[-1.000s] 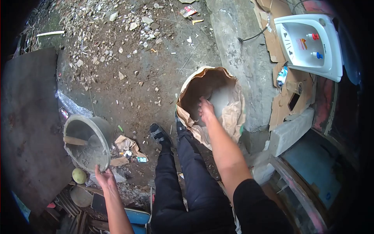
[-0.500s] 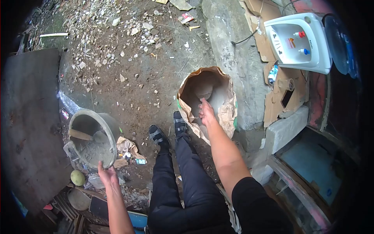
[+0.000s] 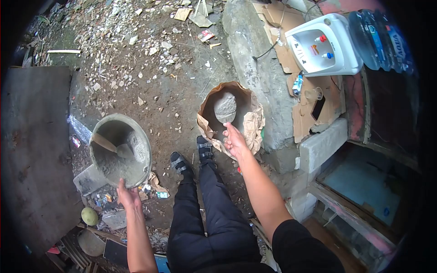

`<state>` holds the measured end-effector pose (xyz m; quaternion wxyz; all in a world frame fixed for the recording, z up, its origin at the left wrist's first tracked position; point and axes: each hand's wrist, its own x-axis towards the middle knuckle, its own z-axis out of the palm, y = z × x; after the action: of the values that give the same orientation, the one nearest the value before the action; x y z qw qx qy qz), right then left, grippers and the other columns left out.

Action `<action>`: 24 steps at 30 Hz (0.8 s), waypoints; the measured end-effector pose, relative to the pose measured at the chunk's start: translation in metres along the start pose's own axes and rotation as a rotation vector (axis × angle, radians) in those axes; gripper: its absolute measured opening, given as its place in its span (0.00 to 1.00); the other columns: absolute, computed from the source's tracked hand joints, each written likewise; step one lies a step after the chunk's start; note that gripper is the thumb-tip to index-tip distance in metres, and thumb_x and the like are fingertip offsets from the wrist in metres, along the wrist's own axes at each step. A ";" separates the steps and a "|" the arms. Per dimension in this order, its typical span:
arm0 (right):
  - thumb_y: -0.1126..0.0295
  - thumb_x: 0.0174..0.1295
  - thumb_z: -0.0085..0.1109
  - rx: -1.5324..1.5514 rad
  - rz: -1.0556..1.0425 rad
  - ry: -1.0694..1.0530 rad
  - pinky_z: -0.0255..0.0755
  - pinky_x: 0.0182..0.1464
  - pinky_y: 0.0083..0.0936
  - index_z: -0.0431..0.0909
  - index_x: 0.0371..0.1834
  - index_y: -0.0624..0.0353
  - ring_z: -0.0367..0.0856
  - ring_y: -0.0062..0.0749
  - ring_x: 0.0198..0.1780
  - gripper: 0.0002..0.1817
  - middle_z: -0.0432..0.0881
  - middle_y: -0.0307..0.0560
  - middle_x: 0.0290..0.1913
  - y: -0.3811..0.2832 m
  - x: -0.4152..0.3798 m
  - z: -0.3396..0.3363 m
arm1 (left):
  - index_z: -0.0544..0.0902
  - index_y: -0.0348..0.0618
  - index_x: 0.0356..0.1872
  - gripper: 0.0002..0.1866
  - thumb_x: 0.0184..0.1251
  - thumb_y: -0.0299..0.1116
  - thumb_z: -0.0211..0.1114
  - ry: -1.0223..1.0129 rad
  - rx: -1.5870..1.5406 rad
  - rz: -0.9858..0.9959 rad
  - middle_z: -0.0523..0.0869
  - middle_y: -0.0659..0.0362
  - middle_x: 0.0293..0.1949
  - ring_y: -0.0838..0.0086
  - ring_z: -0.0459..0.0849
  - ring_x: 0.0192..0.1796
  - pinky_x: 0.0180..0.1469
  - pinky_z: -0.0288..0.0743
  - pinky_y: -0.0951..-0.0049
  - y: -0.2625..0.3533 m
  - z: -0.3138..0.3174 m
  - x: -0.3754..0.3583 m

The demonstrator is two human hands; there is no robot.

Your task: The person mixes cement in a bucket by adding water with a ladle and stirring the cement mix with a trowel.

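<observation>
My right hand [image 3: 234, 140] is closed on the handle of a trowel, whose rounded blade carries a heap of grey powder [image 3: 225, 104]. The loaded blade is over the mouth of an open brown paper sack [image 3: 257, 129] with a crumpled, folded-down edge. At the left, my left hand [image 3: 129, 198] grips the near rim of a grey bucket [image 3: 109, 125], which is tilted. Inside the bucket lie grey material [image 3: 139, 145] and a second trowel with a wooden handle [image 3: 104, 143]. The handle in my right hand is mostly hidden by my fingers.
A dark board [image 3: 36, 150] is at the far left, with a concrete block [image 3: 88, 179] beside the bucket. Rubble [image 3: 154, 50] covers the ground ahead. To the right are a concrete ledge [image 3: 255, 68], cardboard with a phone [image 3: 318, 108], and a white water dispenser [image 3: 325, 45].
The trowel in my right hand has come up out of the sack's depth, now heaped with powder. The bucket in my left hand has shifted right and turned toward the sack.
</observation>
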<state>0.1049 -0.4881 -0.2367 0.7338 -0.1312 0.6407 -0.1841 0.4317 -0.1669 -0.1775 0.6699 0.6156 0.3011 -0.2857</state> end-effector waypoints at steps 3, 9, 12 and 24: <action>0.50 0.78 0.59 -0.002 -0.005 -0.038 0.54 0.16 0.16 0.76 0.61 0.48 0.60 0.12 0.16 0.19 0.72 0.30 0.30 0.002 -0.035 0.002 | 0.69 0.40 0.69 0.26 0.75 0.33 0.67 -0.054 0.044 0.032 0.77 0.46 0.68 0.50 0.81 0.67 0.67 0.80 0.43 0.001 0.008 -0.002; 0.51 0.78 0.59 -0.031 -0.062 -0.022 0.54 0.14 0.16 0.77 0.60 0.50 0.59 0.11 0.15 0.19 0.71 0.29 0.28 0.009 -0.081 0.004 | 0.69 0.43 0.68 0.26 0.74 0.34 0.68 -0.088 0.083 0.026 0.79 0.47 0.63 0.51 0.84 0.62 0.62 0.83 0.44 -0.004 0.031 -0.003; 0.48 0.78 0.58 -0.073 -0.080 -0.038 0.54 0.14 0.15 0.77 0.62 0.51 0.58 0.10 0.15 0.21 0.70 0.30 0.29 0.008 -0.096 -0.001 | 0.70 0.45 0.66 0.24 0.74 0.35 0.68 -0.100 0.097 0.022 0.80 0.49 0.62 0.53 0.84 0.60 0.60 0.84 0.46 -0.008 0.045 -0.007; 0.51 0.78 0.59 -0.161 -0.119 -0.088 0.53 0.12 0.15 0.78 0.63 0.54 0.60 0.11 0.14 0.21 0.71 0.33 0.30 -0.024 -0.155 -0.010 | 0.75 0.49 0.60 0.16 0.76 0.35 0.65 -0.174 0.230 0.056 0.85 0.58 0.54 0.65 0.89 0.49 0.43 0.88 0.62 -0.013 0.111 -0.037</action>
<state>0.0753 -0.4409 -0.0893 0.7361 -0.2356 0.6116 -0.1694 0.4033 -0.2778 -0.1511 0.6261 0.6694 0.1900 -0.3518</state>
